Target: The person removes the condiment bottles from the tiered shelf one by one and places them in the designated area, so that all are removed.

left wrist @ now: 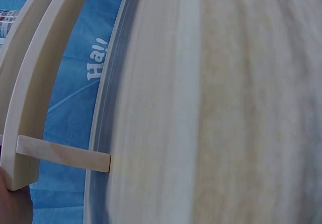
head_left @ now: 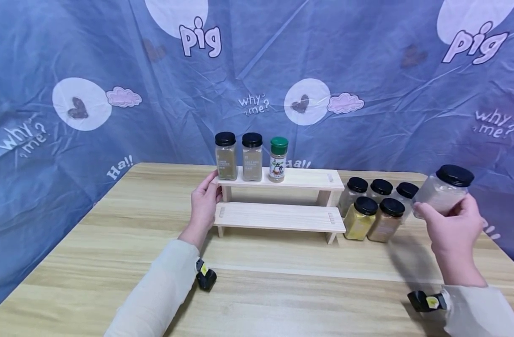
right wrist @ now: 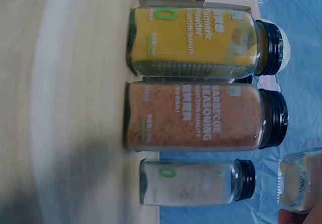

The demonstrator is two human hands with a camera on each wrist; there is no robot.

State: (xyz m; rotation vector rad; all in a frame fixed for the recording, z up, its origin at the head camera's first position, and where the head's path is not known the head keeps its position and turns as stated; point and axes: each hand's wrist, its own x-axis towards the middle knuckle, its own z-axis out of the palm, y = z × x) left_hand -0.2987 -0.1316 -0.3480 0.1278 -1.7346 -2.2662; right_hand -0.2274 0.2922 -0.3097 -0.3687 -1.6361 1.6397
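A two-tier wooden rack [head_left: 278, 217] stands on the table, and my left hand [head_left: 204, 203] grips the left end of its upper tier. Three spice bottles are lined up on that tier: two black-capped jars, one olive-brown [head_left: 227, 164] and one greyish-beige [head_left: 252, 164], and a green-capped shaker [head_left: 278, 164]. My right hand [head_left: 458, 229] holds a square black-capped spice jar [head_left: 438, 193] with pale contents, tilted and raised above the table at the right. Part of that jar [right wrist: 297, 181] shows at the edge of the right wrist view.
Right of the rack several black-capped jars stand grouped, with turmeric powder [right wrist: 196, 40] and barbecue seasoning [right wrist: 196, 116] in front and a pale jar [right wrist: 188, 182] behind. A blue printed cloth [head_left: 257, 70] hangs behind the wood-grain table [head_left: 282, 299].
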